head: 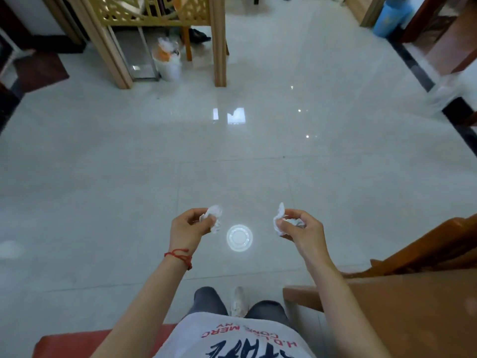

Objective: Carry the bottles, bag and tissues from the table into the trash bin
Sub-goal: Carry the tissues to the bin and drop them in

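My left hand (187, 228) is closed around a crumpled white tissue (215, 215), held out in front of me at waist height. My right hand (300, 228) grips a second crumpled white tissue (281, 219). Both hands hover over the pale tiled floor. A white trash bin (169, 67) lined with a bag and filled with orange and white waste stands far ahead, beside a wooden post. No bottles or bag show in view.
A wooden partition frame (218, 47) stands ahead by the bin. A brown wooden table (413, 306) lies at my lower right, and a red surface (77, 344) at my lower left. A blue bin (391, 18) sits far right. Glossy floor stretches between.
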The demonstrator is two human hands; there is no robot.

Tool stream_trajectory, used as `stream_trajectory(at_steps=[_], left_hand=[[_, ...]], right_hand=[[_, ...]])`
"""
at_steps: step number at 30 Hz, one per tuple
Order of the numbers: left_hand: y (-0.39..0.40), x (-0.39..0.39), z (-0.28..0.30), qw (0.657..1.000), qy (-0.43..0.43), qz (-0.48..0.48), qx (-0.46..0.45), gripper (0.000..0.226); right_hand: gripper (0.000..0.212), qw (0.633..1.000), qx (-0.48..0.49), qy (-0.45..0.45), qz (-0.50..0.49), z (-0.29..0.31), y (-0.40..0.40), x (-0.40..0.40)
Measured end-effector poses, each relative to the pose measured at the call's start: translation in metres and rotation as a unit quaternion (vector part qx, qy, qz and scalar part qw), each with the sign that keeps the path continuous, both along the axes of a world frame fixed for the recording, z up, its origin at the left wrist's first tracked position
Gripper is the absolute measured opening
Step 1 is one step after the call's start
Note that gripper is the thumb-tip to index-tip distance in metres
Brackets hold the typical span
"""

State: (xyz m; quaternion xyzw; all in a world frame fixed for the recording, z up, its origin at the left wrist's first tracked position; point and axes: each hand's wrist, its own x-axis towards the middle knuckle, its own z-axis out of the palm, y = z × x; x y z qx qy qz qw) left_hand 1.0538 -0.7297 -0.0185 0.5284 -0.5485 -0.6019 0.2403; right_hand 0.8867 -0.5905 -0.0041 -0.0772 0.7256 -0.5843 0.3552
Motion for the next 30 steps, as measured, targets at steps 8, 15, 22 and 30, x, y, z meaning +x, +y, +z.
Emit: stream_trajectory(at_steps=[8, 15, 22, 30], left_hand=[[-0.090, -0.077, -0.009, 1.000, -0.013, -0.024, 0.000, 0.010], [-0.209, -0.164, -0.014, 0.997, -0.017, -0.077, -0.012, 0.014], [-0.291, -0.247, -0.013, 0.990, -0.017, -0.138, -0.004, 0.014], [-0.330, -0.347, -0.024, 0.982, -0.017, -0.187, 0.011, 0.014]], right_hand=[[0.019, 0.999, 0.009, -0.015, -0.032, -0.019, -0.074, -0.066], [0.021, 0.996, 0.011, -0.016, -0.091, -0.026, -0.178, -0.138], [0.021, 0.990, 0.018, -0.015, -0.136, -0.025, -0.243, -0.198], [0.020, 0.982, 0.026, -0.020, -0.185, -0.029, -0.278, -0.278]])
